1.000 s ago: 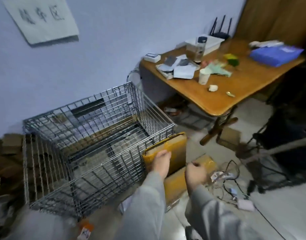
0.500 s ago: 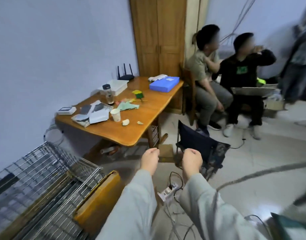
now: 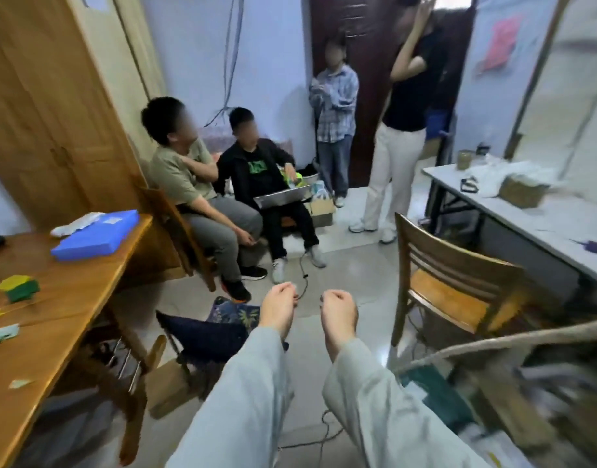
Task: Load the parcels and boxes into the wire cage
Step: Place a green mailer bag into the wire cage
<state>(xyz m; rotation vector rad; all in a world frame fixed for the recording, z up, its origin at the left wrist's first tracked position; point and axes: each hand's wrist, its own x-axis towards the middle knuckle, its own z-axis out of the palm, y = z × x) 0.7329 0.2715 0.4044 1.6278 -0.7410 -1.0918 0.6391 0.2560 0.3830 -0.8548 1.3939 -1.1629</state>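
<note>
Clearly nothing is held, both the left hand (image 3: 279, 307) and right hand (image 3: 338, 310) being loosely curled and empty, and no cage is in view, so the blurred heap (image 3: 513, 413) nearby is best searched for a parcel before the chair (image 3: 456, 285).

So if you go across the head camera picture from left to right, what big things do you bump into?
Wooden table → blue box → left hand → right hand → wooden chair → grey table.
</note>
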